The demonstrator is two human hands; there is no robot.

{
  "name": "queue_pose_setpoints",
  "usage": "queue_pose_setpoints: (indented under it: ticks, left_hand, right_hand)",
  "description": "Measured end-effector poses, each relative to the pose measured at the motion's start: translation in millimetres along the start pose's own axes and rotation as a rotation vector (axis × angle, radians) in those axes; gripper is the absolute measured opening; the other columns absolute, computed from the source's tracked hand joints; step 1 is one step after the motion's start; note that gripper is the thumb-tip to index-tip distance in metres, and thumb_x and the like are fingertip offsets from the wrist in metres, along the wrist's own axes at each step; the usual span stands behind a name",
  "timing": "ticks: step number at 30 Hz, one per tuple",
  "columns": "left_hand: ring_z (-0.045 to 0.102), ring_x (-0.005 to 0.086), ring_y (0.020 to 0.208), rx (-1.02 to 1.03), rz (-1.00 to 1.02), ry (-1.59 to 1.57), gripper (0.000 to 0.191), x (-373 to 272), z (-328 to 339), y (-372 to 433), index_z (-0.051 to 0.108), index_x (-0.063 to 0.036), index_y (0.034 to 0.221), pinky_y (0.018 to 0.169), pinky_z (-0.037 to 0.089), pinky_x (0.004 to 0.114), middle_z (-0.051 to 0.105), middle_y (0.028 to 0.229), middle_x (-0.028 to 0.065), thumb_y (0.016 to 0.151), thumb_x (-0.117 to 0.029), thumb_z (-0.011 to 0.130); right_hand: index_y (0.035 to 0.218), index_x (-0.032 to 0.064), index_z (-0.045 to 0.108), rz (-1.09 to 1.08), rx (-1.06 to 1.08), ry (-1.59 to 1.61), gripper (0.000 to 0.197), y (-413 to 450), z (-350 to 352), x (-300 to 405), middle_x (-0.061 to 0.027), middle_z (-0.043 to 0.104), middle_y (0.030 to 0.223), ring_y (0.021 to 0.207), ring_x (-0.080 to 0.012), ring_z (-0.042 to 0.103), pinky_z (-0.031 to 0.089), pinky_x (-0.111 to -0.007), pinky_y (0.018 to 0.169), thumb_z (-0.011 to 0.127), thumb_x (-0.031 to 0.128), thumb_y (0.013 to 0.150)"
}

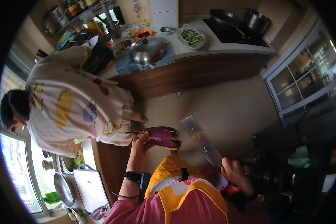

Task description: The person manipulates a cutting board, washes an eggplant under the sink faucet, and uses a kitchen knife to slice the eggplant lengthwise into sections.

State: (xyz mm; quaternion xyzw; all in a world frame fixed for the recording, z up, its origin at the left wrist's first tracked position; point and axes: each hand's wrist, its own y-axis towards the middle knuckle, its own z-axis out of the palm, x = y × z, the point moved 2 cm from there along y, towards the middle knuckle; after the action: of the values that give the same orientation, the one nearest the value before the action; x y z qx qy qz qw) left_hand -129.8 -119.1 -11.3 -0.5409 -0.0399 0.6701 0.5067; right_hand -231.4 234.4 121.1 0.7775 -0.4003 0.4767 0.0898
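My left hand (pixel 140 143) grips purple eggplant (pixel 164 137) by its stem end, in the air before my yellow apron (pixel 168 165). The eggplant shows two long lobes side by side, with pale flesh at the far end; whether it is one split piece or two is unclear. In my right hand (pixel 234 171) is the handle of a broad kitchen cleaver (pixel 203 142). Its blade points up and left, apart from the eggplant, with small bits stuck to it.
A co-worker (pixel 72 103) bends over the left counter by the sink. A white cutting board (pixel 90 189), a metal pan (pixel 63 189) and another eggplant (pixel 98 213) are at lower left. On the far counter stand a lidded wok (pixel 147 51), green beans (pixel 191 37) and a cooktop (pixel 240 35).
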Motion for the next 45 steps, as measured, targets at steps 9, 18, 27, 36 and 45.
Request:
queue_pose_setpoints:
  ticks: [9,18,27,36,45]
  left_hand:
    - [0.064,0.0216,0.074,0.257,0.026,0.056,0.025,-13,222,132,0.053,-0.0062,0.101,0.059,0.058,0.035,0.062,0.087,0.0084,0.083,-0.018,0.066]
    - [0.062,0.0211,0.085,0.508,-0.076,0.137,0.033,-15,474,197,0.052,-0.0126,0.107,0.069,0.057,0.038,0.060,0.096,0.0047,0.081,-0.023,0.071]
    - [0.057,0.0187,0.082,0.524,-0.032,0.159,0.023,11,728,255,0.058,-0.0129,0.097,0.071,0.055,0.038,0.060,0.091,0.0030,0.085,-0.032,0.065]
    - [0.059,0.0205,0.091,0.468,0.050,-0.033,0.023,46,907,347,0.056,-0.0124,0.097,0.074,0.056,0.043,0.061,0.097,0.0047,0.084,-0.028,0.066]
    - [0.064,0.0161,0.075,0.459,0.253,-0.006,0.020,15,1025,422,0.060,-0.0148,0.096,0.058,0.056,0.032,0.065,0.089,0.0022,0.085,-0.031,0.066]
  right_hand:
    - [0.060,0.0014,0.048,0.339,-0.324,0.212,0.054,48,-107,-54,-0.0085,0.049,0.049,0.047,-0.0215,0.051,0.040,-0.035,0.049,0.032,0.038,0.097]
    - [0.049,0.0062,0.038,0.258,-0.617,-0.134,0.064,91,-221,-115,-0.0004,0.038,0.041,0.037,-0.0141,0.044,0.036,-0.030,0.041,0.026,0.047,0.097]
    - [0.046,0.0071,0.038,0.519,-0.688,0.476,0.068,153,-389,-178,-0.0012,0.037,0.039,0.033,-0.0116,0.040,0.032,-0.026,0.036,0.025,0.051,0.097]
    - [0.051,0.0059,0.042,0.415,-0.583,0.475,0.067,254,-590,-260,-0.0003,0.038,0.039,0.034,-0.0102,0.040,0.033,-0.025,0.036,0.027,0.054,0.096]
    - [0.051,0.0068,0.041,0.458,-0.521,0.458,0.068,344,-717,-323,-0.0010,0.039,0.040,0.034,-0.0102,0.041,0.034,-0.024,0.037,0.026,0.056,0.095]
